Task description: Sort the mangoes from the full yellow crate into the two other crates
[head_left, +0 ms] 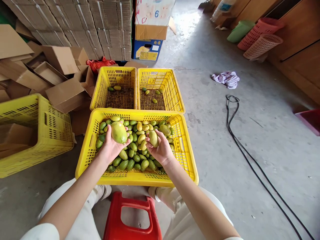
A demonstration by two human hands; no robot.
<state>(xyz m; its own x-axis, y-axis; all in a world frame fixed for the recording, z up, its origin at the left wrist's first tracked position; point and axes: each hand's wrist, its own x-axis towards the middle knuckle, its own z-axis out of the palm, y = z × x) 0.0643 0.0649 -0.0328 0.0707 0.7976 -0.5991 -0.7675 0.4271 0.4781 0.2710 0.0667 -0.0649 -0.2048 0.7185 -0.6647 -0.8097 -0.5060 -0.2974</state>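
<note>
Holding a large green-yellow fruit (119,132) in the left hand (111,145), cupped beneath and beside it, well short of a fist. Gripping a smaller yellow-green fruit (153,138) in the right hand (162,149), partly closed around it. Holding both hands apart, palms inward, over the front yellow crate (140,181) and its dense spread of green and yellowish fruit (130,154). Just beyond its far edge, 2 more yellow crates side by side: the left rear crate (98,93), with a few loose pieces low inside, and the right rear crate (176,95), likewise. Below, between 2 white-trousered legs (83,218), a red stool (113,216). To the left, a side crate (53,133) with cardboard inside, near a heap of cardboard boxes (65,93). To the right, on the grey floor (207,133), a crumpled cloth (227,79) and a looped black cable (228,124).
</note>
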